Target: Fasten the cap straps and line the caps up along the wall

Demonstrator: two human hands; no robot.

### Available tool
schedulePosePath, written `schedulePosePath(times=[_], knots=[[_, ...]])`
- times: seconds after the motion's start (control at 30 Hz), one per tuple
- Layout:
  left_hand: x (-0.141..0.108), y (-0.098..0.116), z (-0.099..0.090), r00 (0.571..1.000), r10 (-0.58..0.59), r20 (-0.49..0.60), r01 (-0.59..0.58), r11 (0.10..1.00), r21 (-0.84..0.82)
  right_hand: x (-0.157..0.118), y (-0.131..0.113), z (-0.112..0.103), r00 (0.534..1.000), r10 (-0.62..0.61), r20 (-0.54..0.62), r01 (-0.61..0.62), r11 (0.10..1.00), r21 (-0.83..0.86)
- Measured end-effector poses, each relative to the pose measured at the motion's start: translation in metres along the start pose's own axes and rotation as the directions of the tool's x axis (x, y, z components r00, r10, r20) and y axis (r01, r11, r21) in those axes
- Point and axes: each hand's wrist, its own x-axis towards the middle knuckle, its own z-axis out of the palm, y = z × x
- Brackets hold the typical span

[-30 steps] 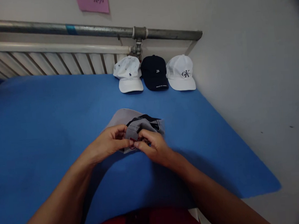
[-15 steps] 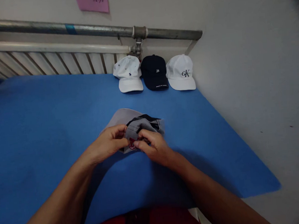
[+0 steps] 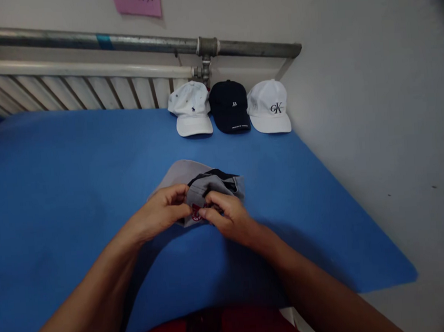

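Left hand [image 3: 155, 215] and right hand [image 3: 230, 215] are nearly closed, fingertips pinching the folded fabric of a gray cap [image 3: 200, 188], which lies between and just beyond them, its smooth brim [image 3: 182, 172] curved. Compared with a second ago, the left thumb [image 3: 180, 210] has drawn back from the right one, baring more of a red emblem [image 3: 196, 213]. Under the hands spreads a flat blue counter [image 3: 77, 195]; farther beyond sit a white cap [image 3: 193, 110], a dark cap [image 3: 229, 108] and a lettered white cap [image 3: 266, 114], near a ribbed radiator [image 3: 100, 91] and metal pipe [image 3: 143, 44].
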Motion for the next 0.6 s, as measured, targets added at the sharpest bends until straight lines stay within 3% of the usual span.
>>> schedulePosePath(times=[0.6], knots=[[0.0002,0.0011,0.0035,0.999,0.018,0.037,-0.018,1.000,0.015,-0.0010,0.0021,0.0011,0.999,-0.028,0.022,0.029,0.998,-0.059]])
